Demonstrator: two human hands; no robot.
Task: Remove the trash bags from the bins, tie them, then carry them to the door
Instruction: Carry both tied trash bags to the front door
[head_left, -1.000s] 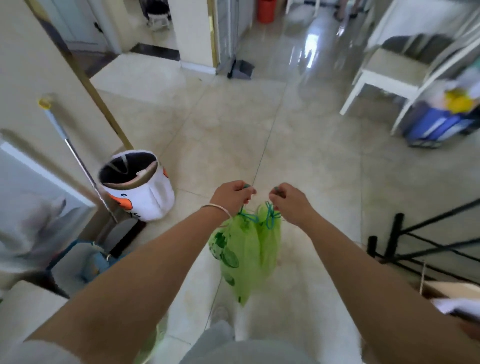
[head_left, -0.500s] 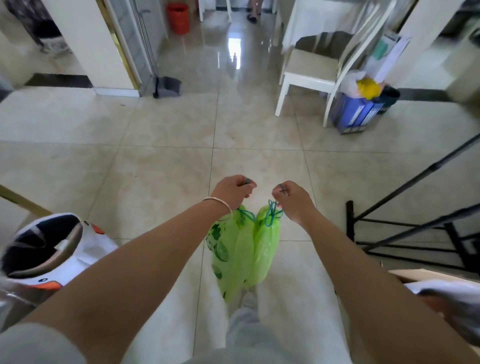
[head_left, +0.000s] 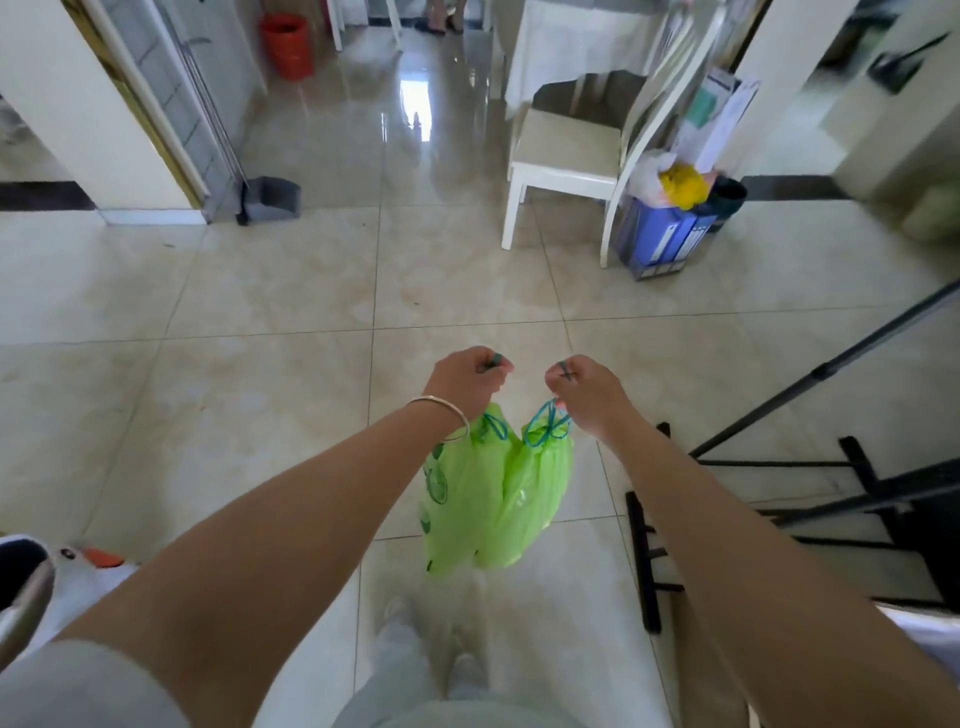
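Bags first: two green trash bags hung in mid-air over the tiled floor (head_left: 270, 291), side by side and touching, tops cinched with blue drawstrings. I saw the left bag (head_left: 457, 499), printed with darker green marks, hanging under the left hand (head_left: 464, 376); the right bag (head_left: 535, 499), plain, hung under the right hand (head_left: 587, 392). Left grip was clenched round its drawstring, a bit of blue poking out by the thumb. Right grip was likewise clenched on its drawstring, loops showing below the fist. Thin bracelet (head_left: 441, 415) on the left wrist. Both arms were stretched forward, hands near each other but apart. Below, blurred grey trouser legs. White bin (head_left: 78, 577) with an orange patch sat at lower left edge. Black metal rack (head_left: 779, 467) stood at right. Further off: white chair (head_left: 566, 156), blue folders (head_left: 660, 234) beside it, grey dustpan (head_left: 272, 200), red bucket (head_left: 287, 44).
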